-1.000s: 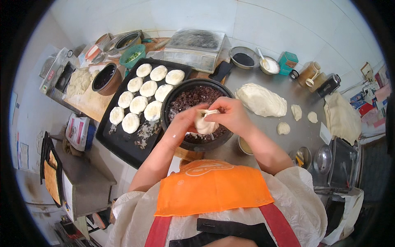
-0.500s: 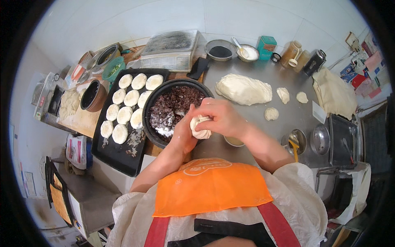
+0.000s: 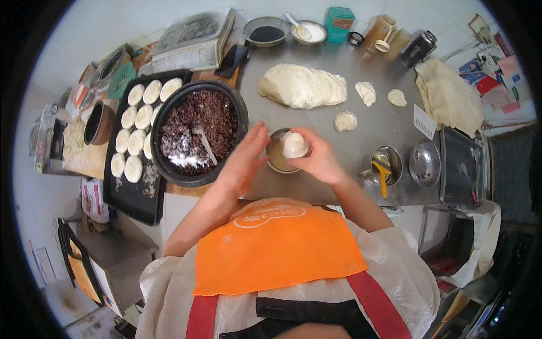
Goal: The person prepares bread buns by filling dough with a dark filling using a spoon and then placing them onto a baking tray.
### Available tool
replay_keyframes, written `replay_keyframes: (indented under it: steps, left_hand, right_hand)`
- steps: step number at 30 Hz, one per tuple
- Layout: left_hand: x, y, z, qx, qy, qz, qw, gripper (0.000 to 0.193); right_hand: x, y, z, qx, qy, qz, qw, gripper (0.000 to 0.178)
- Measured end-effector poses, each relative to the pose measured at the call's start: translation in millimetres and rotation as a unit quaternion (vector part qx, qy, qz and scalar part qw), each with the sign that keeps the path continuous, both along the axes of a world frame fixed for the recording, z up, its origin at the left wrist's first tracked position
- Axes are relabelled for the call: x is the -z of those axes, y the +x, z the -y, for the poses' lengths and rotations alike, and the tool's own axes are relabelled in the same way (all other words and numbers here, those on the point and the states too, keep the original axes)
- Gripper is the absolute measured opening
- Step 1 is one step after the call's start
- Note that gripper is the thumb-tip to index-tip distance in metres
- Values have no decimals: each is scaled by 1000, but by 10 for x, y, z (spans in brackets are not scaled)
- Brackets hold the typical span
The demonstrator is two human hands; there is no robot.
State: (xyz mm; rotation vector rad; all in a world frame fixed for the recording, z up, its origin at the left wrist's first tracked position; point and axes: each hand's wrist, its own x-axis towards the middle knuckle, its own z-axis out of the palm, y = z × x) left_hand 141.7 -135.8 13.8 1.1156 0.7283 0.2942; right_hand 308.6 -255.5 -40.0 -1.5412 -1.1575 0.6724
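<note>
My right hand [image 3: 320,159] grips a smooth, pale dough ball [image 3: 294,146] between thumb and fingers, over a small bowl [image 3: 276,168] with something tan inside. Part of the bowl is hidden behind that hand and the ball. To the ball's left, my left hand [image 3: 244,159] is open, its fingers stretched out and nothing in it. Just beyond its wrist stands a big dark pot [image 3: 244,116] of purplish-brown, grainy filling [image 3: 210,113]. A pale spoon [image 3: 208,148] rests in the filling next to a white powdery patch.
At left, a black baking tray [image 3: 148,206] carries several flat dough rounds [image 3: 136,141]. A large dough slab [image 3: 302,86] lies ahead, with three small dough pieces [image 3: 345,121] to its right. A metal pot [image 3: 389,161] with a yellow-handled tool and a metal bowl [image 3: 424,163] stand at right.
The dough was pleated and held by both hands beside the pot. Now it is a smooth-sided ball in the right hand over the small bowl, and the left hand has let go.
</note>
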Motion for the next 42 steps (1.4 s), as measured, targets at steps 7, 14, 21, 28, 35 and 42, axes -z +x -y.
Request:
replay_keyframes:
  steps: [7, 14, 21, 28, 35, 42]
  left_hand:
    - [-92, -445, -106, -69, -44, 106, 991, 56]
    - [-80, -1057, -144, -57, -56, 51, 995, 53]
    - [-58, -1536, -222, 111, -195, 95, 970, 63]
    - [-144, -2285, -528, -5, -281, 260, 924, 73]
    - [123, -3519, -898, -165, -152, 140, 964, 65]
    - [461, -4399, -1079, -423, -97, 66, 898, 73]
  right_hand:
    - [634, -5, -167, -65, -86, 257, 960, 40]
    - [818, -124, -354, -67, -69, 272, 957, 50]
    - [-368, -745, -42, -82, 86, -503, 856, 84]
    - [-494, -2129, -735, -127, 40, -130, 983, 76]
    - [-500, -3471, -1740, -194, 49, 181, 963, 73]
    - [339, -3885, -2828, -172, -38, 141, 974, 71]
